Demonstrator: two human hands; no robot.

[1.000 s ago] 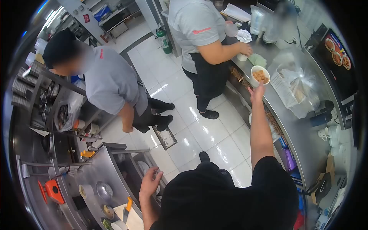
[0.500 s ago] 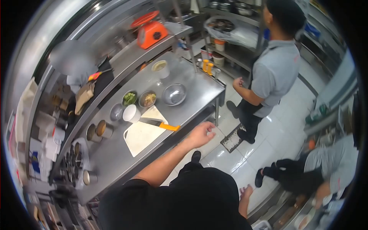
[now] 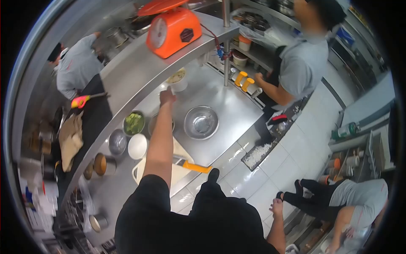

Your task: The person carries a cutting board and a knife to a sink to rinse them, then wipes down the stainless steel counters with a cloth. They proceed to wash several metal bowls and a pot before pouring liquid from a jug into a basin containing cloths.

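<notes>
My left hand (image 3: 167, 97) reaches over the steel counter (image 3: 230, 99) to the near side of a white tub (image 3: 177, 81) with pale contents. One finger points at the tub; nothing shows in the hand, and I cannot tell if it touches. My forearm partly hides a bowl beside a bowl of green pieces (image 3: 134, 122). My right hand (image 3: 276, 207) hangs low at my side, empty, with loosely bent fingers. An orange-handled knife (image 3: 196, 166) lies on a white cutting board (image 3: 181, 151). Nearby are a steel bowl (image 3: 201, 122) and a white container (image 3: 137, 146).
An orange scale (image 3: 174, 34) sits on the raised shelf (image 3: 127, 63). Orange-topped bottles (image 3: 244, 80) stand by the counter's far end. One person (image 3: 302, 70) stands beyond it, another (image 3: 359, 201) bends at lower right, and a third (image 3: 78, 65) is behind the shelf.
My left hand has moved from beyond the counter's near edge up and left to the white tub. The view has moved closer to the shelf and scale. The standing person's hand is nearer the bottles.
</notes>
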